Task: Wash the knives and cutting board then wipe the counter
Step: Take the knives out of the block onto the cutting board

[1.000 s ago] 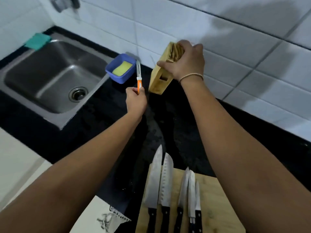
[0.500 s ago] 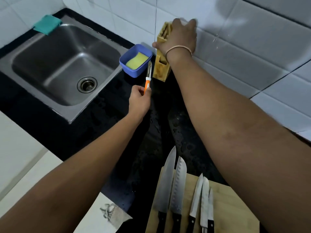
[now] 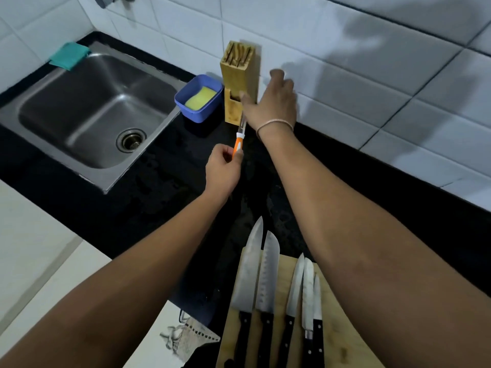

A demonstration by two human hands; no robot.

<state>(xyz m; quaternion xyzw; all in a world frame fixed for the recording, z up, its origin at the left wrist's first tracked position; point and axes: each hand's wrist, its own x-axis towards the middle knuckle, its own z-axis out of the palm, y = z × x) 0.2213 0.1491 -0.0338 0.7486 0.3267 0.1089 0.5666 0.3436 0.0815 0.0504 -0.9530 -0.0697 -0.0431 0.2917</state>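
Left hand (image 3: 223, 170) gripped the orange handle of a small peeler-style knife (image 3: 238, 140), fingers and thumb curled round it, its thin blade pointing away toward the wooden knife block (image 3: 239, 81). Right hand (image 3: 273, 102) hovered just beside the block with fingers loosely spread and blurred, holding nothing; whether the thumb touched the block's front could not be told. A thin bracelet (image 3: 275, 123) circled the right wrist.

The knife block stood upright against the white tiled wall (image 3: 372, 62), its slotted top showing. Just to its left sat a blue plastic tub (image 3: 202, 112) with a yellow sponge (image 3: 200, 99) inside. Beyond that, a stainless steel sink (image 3: 87, 107) was set into the black counter (image 3: 159, 195), with a teal cloth (image 3: 69, 55) folded at its far corner.

Nearer the person, a wooden cutting board (image 3: 342, 341) lay on the counter under the right forearm. Five black-handled knives (image 3: 268, 274) lay side by side on it, blades pointing away: two broad ones on the left, then three narrower ones, the last the shortest. A pale patterned cloth (image 3: 186, 338) hung below the counter's near edge.
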